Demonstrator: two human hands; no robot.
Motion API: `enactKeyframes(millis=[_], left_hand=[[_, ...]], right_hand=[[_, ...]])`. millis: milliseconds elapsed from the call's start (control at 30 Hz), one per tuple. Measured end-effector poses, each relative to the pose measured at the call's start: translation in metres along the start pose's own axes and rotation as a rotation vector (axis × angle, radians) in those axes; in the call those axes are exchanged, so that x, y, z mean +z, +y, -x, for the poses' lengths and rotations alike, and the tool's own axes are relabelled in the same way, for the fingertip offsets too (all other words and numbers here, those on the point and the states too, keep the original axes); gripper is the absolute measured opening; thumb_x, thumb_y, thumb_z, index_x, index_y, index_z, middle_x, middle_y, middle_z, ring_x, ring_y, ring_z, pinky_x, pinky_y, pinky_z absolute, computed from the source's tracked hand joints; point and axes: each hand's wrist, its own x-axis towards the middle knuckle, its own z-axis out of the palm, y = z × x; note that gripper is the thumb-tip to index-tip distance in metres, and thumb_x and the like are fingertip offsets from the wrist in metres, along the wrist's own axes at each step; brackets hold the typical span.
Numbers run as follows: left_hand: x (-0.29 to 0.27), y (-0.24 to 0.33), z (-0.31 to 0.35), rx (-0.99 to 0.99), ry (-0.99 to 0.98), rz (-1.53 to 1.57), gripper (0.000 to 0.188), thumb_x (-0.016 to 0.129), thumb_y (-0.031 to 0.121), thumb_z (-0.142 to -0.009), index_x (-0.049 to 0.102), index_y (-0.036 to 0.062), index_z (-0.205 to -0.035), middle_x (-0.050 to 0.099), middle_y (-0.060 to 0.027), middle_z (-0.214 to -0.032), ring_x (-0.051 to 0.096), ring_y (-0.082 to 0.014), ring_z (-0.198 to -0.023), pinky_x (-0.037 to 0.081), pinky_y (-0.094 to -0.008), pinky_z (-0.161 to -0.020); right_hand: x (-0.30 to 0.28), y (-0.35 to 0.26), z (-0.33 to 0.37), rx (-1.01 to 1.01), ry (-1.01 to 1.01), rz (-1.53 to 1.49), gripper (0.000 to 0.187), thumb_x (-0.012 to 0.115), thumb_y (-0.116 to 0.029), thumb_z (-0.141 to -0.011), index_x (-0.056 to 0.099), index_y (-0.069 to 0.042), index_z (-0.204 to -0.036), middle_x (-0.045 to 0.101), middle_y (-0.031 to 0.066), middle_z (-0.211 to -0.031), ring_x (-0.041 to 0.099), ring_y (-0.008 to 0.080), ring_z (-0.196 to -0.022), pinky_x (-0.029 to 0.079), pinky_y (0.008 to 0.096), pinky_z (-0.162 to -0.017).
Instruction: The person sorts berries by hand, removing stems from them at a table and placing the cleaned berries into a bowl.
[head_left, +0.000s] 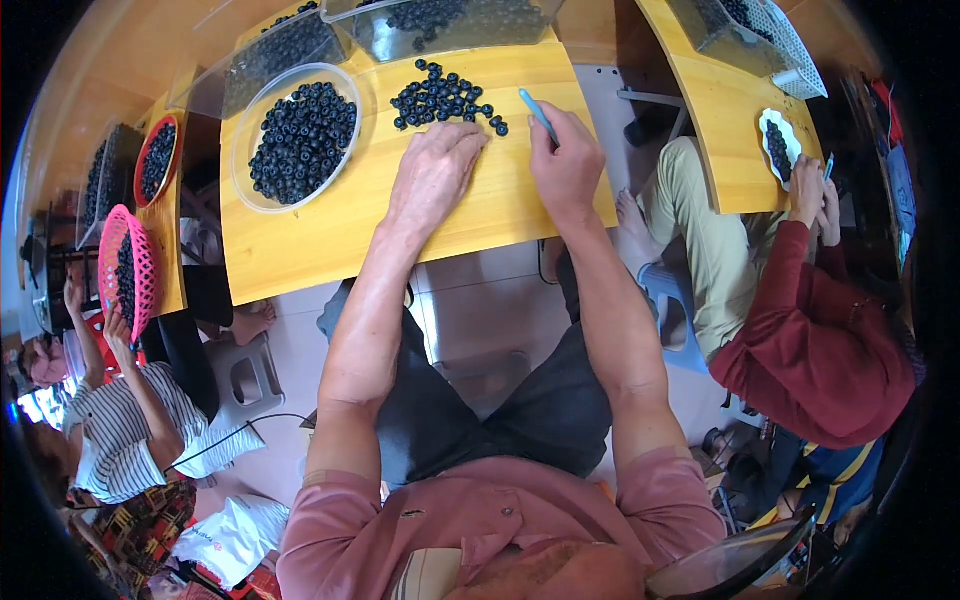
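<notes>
A loose pile of round blue-black blueberries (440, 97) lies on the yellow wooden table (510, 205). At the pile's near edge is my left hand (437, 170), back up, with its fingers bent and pressed together. Its fingertips are hidden, so I cannot tell what they hold. My right hand (568, 155), just to the right of the pile, is closed around a slim light-blue pen-like tool (538, 114). The tool's tip points up and left, clear of the berries. Left of my left hand stands a round clear plastic tub (240, 170) full of the same berries.
Clear rectangular bins (350, 35) of berries line the table's far side. On the right, a co-worker in a dark red top (800, 350) works over a white scalloped dish (790, 130). On the left, another person's hand touches a pink basket (145, 265). Stools (247, 380) stand between us.
</notes>
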Motion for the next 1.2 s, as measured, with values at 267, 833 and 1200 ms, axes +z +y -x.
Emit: enactKeyframes(millis=[267, 833, 1200], left_hand=[[0.002, 0.003, 0.004, -0.114, -0.077, 0.082, 0.019, 0.074, 0.002, -0.089, 0.077, 0.003, -0.109, 0.071, -0.0137, -0.106, 0.07, -0.0338, -0.099, 0.056, -0.0433, -0.088], [-0.011, -0.007, 0.011, -0.485, 0.07, 0.51, 0.018, 0.082, 0.001, -0.085, 0.079, 0.0031, -0.102, 0.069, -0.0066, -0.094, 0.064, -0.0131, -0.076, 0.055, -0.0287, -0.073], [-0.022, -0.013, 0.017, -0.632, 0.189, 0.784, 0.034, 0.078, -0.004, -0.089, 0.063, 0.0013, -0.119, 0.069, -0.002, -0.099, 0.064, -0.0059, -0.084, 0.055, -0.0224, -0.078]], right_hand=[[0.01, 0.007, 0.005, -0.081, 0.038, 0.022, 0.018, 0.073, -0.011, -0.093, 0.075, -0.011, -0.111, 0.07, 0.0091, -0.085, 0.07, 0.0293, -0.072, 0.054, 0.0406, -0.063], [0.019, -0.009, 0.013, -0.113, -0.045, -0.051, 0.017, 0.074, -0.008, -0.092, 0.075, -0.011, -0.109, 0.07, 0.0093, -0.085, 0.07, 0.0297, -0.072, 0.054, 0.0419, -0.063], [0.024, -0.016, 0.023, -0.378, -0.101, 0.083, 0.018, 0.076, -0.011, -0.09, 0.073, -0.01, -0.107, 0.065, 0.005, -0.078, 0.068, 0.0253, -0.069, 0.053, 0.0405, -0.059]])
